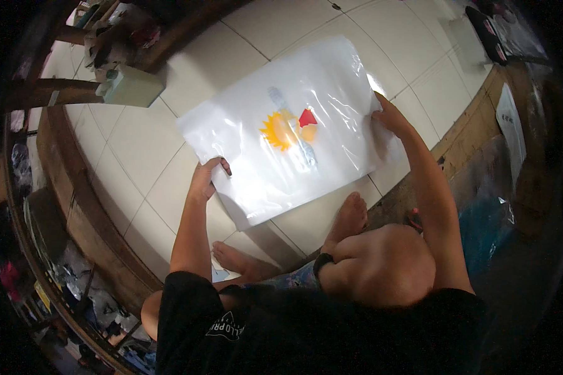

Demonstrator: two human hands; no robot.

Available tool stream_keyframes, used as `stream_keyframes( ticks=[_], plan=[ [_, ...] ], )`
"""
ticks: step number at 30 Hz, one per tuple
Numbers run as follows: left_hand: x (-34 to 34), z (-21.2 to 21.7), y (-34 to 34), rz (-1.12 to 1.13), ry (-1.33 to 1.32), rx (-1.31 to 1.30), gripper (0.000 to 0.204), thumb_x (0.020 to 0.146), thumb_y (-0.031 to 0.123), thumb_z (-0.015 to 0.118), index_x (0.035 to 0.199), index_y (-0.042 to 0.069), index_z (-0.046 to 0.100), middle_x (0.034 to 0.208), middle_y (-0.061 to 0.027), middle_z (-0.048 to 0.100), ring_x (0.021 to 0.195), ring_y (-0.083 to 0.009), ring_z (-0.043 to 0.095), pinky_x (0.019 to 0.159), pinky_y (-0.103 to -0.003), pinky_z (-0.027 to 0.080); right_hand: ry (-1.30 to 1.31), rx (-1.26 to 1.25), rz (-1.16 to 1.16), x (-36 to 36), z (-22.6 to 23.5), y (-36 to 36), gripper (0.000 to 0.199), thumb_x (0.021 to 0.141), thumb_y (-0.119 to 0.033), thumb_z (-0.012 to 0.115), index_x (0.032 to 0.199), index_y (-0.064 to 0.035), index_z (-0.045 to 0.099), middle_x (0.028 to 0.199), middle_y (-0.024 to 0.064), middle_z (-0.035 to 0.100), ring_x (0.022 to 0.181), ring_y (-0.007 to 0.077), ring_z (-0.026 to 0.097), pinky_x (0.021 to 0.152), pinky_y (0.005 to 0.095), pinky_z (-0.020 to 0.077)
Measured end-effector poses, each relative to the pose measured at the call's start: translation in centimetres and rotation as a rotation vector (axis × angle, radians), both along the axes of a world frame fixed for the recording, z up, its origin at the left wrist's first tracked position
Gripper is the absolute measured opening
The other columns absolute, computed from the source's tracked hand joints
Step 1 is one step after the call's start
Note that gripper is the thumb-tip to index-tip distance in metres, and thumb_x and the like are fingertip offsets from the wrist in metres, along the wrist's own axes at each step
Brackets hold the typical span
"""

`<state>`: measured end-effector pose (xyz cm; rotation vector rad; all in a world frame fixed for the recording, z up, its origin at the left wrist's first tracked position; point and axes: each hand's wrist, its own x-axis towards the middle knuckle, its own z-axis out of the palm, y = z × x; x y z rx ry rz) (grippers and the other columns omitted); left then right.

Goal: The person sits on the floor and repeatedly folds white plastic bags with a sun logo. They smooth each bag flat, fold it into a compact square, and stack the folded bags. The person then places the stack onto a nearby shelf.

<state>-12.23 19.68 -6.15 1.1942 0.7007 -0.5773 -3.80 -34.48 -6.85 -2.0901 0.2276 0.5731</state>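
Note:
A large white, glossy plastic sheet spans the space between my hands, above the tiled floor. Its middle carries a yellow, spiky, sun-like print with a red patch beside it. My left hand grips the sheet's near left edge, thumb on top and the other fingers partly hidden. At the right edge, my right hand pinches the sheet, with some fingers out of sight behind it. Wrinkles and bright reflections run across the plastic. Whether it is a bag or a single sheet I cannot tell.
Pale floor tiles lie under the sheet. A pale green plastic container stands at the upper left by wooden beams. Clear plastic and a teal bundle lie at the right. My bare feet are below the sheet.

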Motion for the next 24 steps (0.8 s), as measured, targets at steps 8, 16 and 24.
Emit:
stream_keyframes(
  ticks=[8,16,24],
  plan=[
    [2.7,0.3,3.6,-0.188,-0.461,1.227,0.061,0.088,0.034,0.069,0.128,-0.011,0.055,0.113,-0.023,0.062,0.102,-0.0347,0.061,0.091,-0.042,0.049,-0.145,-0.05,-0.732,-11.0,3.0,-0.2,0.052,0.088,-0.023,0.067,0.131,0.0036,0.054,0.11,0.0129,0.064,0.099,0.025,0.063,0.09,0.0383,0.0506],
    [23.0,3.0,-12.1,-0.81,-0.831,1.157,0.083,0.089,0.055,0.06,0.144,-0.004,0.043,0.143,-0.0267,0.048,0.136,-0.0394,0.042,0.115,-0.044,0.032,0.629,0.811,-0.945,-20.3,3.9,12.9,0.029,0.095,-0.017,0.061,0.118,0.0003,0.056,0.114,0.0122,0.062,0.106,0.0259,0.061,0.096,0.0407,0.0489],
    [25.2,1.5,-18.5,-1.208,-0.574,1.16,0.084,0.085,0.061,0.059,0.147,0.006,0.046,0.147,-0.0245,0.046,0.137,-0.0372,0.044,0.114,-0.042,0.036,0.77,0.729,-0.886,-17.1,2.0,14.0,0.035,0.098,-0.014,0.055,0.124,0.0092,0.049,0.118,0.0191,0.062,0.105,0.0306,0.065,0.093,0.0443,0.0535]
  ],
)
